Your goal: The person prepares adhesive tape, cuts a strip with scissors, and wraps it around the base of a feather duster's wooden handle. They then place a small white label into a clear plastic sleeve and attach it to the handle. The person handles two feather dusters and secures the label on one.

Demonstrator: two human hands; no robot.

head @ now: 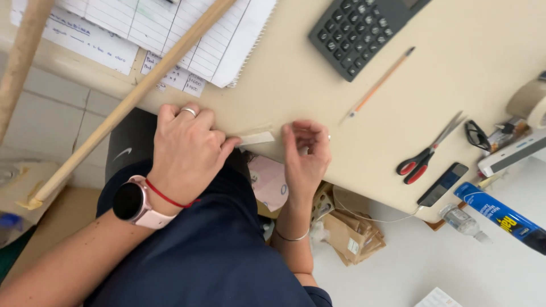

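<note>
- Left hand (185,150) pressed flat on the worktop (318,108) edge, thumb pinning one end of a tape strip (256,139) to keep it from lifting.
- Right hand (306,156) just beside the strip's other end, fingers curled, grasping nothing visible.
- Scissors (427,153) well off to the right.

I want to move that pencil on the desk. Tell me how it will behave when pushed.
The pencil is slim and straight, so it probably stays stiff and feels light. Lying flat on the smooth desk, it may roll if nudged sideways, and likely slides if pushed endwise.
</note>
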